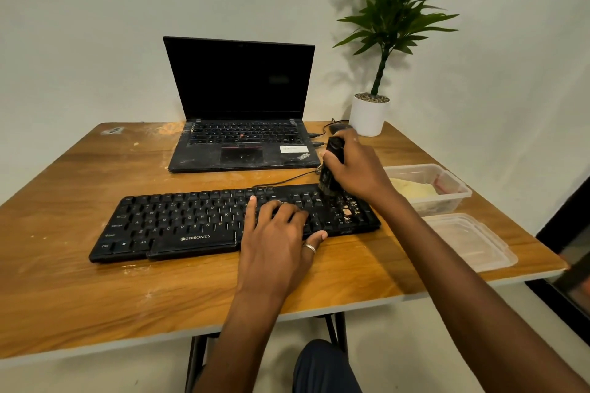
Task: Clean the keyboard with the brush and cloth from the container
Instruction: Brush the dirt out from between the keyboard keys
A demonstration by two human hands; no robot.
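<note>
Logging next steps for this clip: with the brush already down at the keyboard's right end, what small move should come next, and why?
Probably a short stroke of the brush through the crumbs toward the keyboard's right edge. The right hand grips it bristles-down just beside them, and the left hand rests on the keys, steadying the board.

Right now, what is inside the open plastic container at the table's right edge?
The container holds a pale yellow cloth and something pink and white beside it. Whatever lies under the cloth is covered.
</note>
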